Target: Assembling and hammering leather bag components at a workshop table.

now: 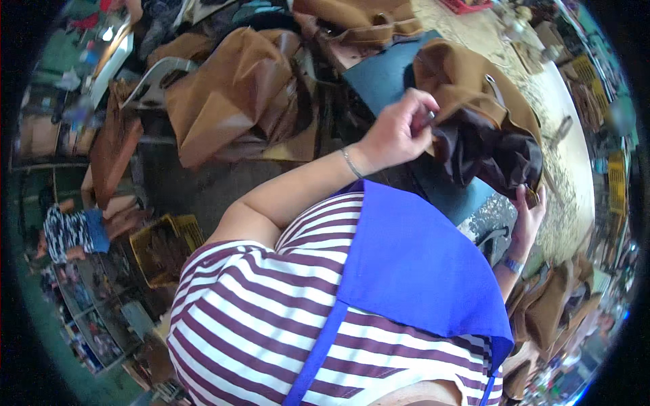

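A brown bag [457, 71] with a dark lining [484, 145] pulled out at its mouth lies in front of me, to the right. My left hand [403, 128] is closed at the left side of the mouth, around a small dark shiny thing [424, 122] whose kind I cannot make out. Whether these fingers also grip the bag's edge is unclear. At the other end of the opening, my right hand [530, 215] pinches the rim between thumb and fingers. A metal fitting [494, 89] shows on the bag's outer face.
Beneath the bag are a blue-grey sheet [379, 74] and a pale, worn tabletop [569, 162]. More brown bags [233, 95] are heaped at the left, with another [365, 20] at the far side. Brown pieces [552, 304] lie at the lower right. A yellow crate [156, 254] stands at the left.
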A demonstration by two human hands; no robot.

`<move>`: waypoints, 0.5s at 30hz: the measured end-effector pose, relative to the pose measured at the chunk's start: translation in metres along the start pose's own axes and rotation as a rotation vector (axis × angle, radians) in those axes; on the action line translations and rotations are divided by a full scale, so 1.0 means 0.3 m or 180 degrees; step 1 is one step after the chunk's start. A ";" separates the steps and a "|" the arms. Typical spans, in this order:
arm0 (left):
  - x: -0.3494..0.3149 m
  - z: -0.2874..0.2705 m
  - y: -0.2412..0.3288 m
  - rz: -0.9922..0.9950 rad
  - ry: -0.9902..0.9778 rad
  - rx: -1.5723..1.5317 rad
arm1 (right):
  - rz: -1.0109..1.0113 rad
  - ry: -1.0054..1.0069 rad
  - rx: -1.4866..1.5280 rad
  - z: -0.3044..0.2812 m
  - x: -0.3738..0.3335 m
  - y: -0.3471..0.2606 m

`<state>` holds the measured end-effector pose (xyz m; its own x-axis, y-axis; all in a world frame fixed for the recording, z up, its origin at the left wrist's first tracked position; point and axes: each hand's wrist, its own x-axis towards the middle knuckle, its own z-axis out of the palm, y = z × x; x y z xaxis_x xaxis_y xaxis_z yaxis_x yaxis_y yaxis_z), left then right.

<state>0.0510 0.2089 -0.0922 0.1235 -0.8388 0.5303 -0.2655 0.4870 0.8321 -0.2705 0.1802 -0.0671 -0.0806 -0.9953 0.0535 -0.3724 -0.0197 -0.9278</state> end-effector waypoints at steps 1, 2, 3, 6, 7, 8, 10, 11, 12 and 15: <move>-0.035 0.013 -0.004 0.0008 -0.0132 -0.0087 | 0.0111 -0.0003 0.0302 -0.011 0.003 0.021; -0.075 0.020 -0.009 0.0019 -0.0264 -0.0177 | 0.0113 -0.0059 0.0267 -0.041 0.030 0.081; -0.117 0.019 -0.021 -0.0022 -0.0588 -0.0366 | -0.0641 0.0410 -0.0631 -0.093 0.071 0.157; -0.231 -0.001 -0.073 -0.0391 -0.1525 -0.0687 | -0.1071 0.1649 -0.0614 -0.141 0.128 0.181; -0.236 -0.013 -0.084 -0.0502 -0.1740 -0.0770 | -0.1235 0.1842 -0.0733 -0.130 0.132 0.165; -0.237 -0.030 -0.092 -0.0604 -0.1963 -0.0847 | -0.1238 0.1873 -0.0754 -0.116 0.139 0.143; -0.175 -0.067 -0.089 -0.0326 -0.1548 -0.0787 | -0.1247 0.1914 -0.1155 -0.063 0.130 0.068; -0.140 -0.081 -0.111 -0.0109 -0.1118 -0.0668 | -0.1546 0.1601 -0.0726 -0.045 0.135 0.053; -0.090 -0.091 -0.124 -0.0042 -0.0637 -0.0323 | -0.1837 0.1306 -0.0304 -0.035 0.141 0.040; 0.122 -0.133 -0.198 -0.0116 0.0115 0.0165 | -0.2426 0.0928 -0.0573 0.008 0.094 -0.129</move>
<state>0.1093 0.1590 -0.1158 0.1684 -0.8459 0.5060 -0.3091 0.4422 0.8420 -0.2563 0.1526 -0.0305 0.0265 -0.6505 0.7590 -0.5618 -0.6377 -0.5269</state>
